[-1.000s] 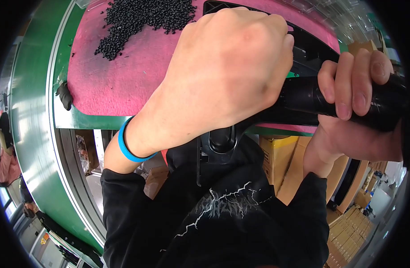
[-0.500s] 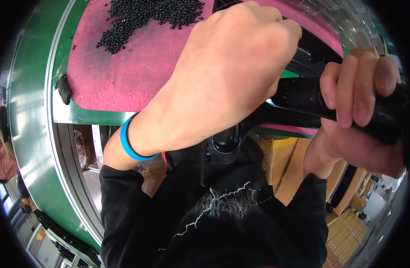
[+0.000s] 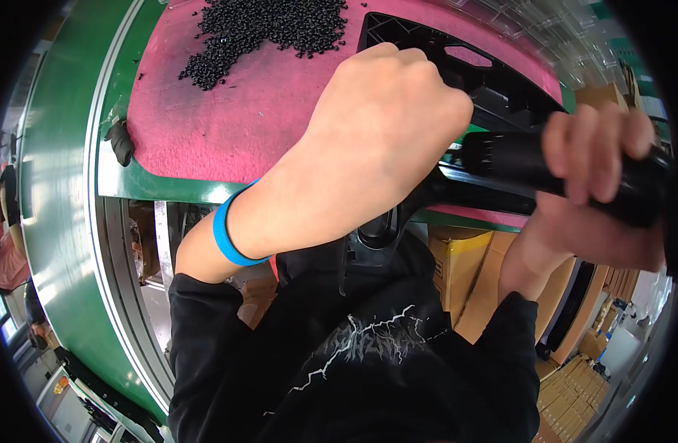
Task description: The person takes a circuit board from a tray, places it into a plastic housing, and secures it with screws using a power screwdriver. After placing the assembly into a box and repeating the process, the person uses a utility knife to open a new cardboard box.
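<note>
Black cylindrical tool [image 3: 505, 155], lying crosswise at the right, above the near edge of the worktop [image 3: 191, 190]. The right hand [image 3: 601, 166] grips it, its fingers [image 3: 557, 144] closed around the barrel and blurred, which suggests motion. The left hand [image 3: 391, 118] is beside the tool's front end, knuckles uppermost; its fingers curl out of sight, so their opening, and anything they hold, cannot be told.

Compared with half a second earlier, the left hand sits lower in the view, and a gap now shows between it and the tool. The latticed end of the black plastic frame [image 3: 494, 81] is also uncovered beyond the knuckles; the two hands' work appears, by inference, less tightly joined at this instant.

Nearer the body, a black curved piece [image 3: 420, 203] passes beneath the left wrist, which wears a blue band [image 3: 222, 238]. Farther out: a pink mat [image 3: 213, 140], a pile of small black pieces [image 3: 269, 26] and, below, cardboard boxes [image 3: 461, 273].
</note>
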Demonstrator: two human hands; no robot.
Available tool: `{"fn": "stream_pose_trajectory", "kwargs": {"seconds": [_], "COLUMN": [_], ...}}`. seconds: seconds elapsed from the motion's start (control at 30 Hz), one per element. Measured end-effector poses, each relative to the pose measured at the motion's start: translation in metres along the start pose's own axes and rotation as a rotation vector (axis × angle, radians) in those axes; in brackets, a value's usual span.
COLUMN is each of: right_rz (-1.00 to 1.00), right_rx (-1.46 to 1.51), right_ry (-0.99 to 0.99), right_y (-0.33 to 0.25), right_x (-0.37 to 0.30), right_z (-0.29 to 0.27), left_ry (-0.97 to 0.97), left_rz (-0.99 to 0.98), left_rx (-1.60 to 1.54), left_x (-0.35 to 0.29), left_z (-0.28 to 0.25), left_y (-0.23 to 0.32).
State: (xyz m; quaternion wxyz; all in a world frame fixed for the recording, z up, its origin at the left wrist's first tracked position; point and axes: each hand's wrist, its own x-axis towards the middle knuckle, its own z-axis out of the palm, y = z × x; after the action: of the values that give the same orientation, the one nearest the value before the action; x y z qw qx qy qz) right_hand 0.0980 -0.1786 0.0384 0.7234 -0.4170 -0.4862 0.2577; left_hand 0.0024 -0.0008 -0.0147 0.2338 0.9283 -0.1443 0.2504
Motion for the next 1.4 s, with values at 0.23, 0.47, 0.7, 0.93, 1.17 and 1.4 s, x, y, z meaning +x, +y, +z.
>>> {"fn": "stream_pose_trajectory", "kwargs": {"seconds": [0.23,0.47,0.7,0.93,1.17,1.4], "right_rz": [-0.009,-0.017,-0.028,-0.005,0.024,-0.038], "right_rx": [-0.033,-0.058,-0.085,-0.094,-0.134,-0.097], "right_ry": [0.005,0.005,-0.016,-0.054,-0.047,0.015], "right_y": [-0.027,-0.030,0.010,0.026,0.032,0.012], "right_x": [-0.021,-0.021,0.018,0.033,0.039,0.034], "right_z": [-0.050,-0.068,-0.040,-0.029,-0.029,-0.024], "left_ry": [0.047,-0.011,0.247,0.309,0.377,0.420], "left_rz": [0.095,-0.018,0.013,-0.001,-0.114,-0.256], "left_rx": [-0.153,-0.413,-0.140,-0.177,-0.242,-0.305], "left_x": [0.006,0.006,0.007,0.010,-0.002,-0.027], "left_z": [0.004,-0.001,0.012,0.011,-0.004,-0.032], "left_y": [-0.007,-0.008,-0.014,-0.015,-0.012,0.001]}}
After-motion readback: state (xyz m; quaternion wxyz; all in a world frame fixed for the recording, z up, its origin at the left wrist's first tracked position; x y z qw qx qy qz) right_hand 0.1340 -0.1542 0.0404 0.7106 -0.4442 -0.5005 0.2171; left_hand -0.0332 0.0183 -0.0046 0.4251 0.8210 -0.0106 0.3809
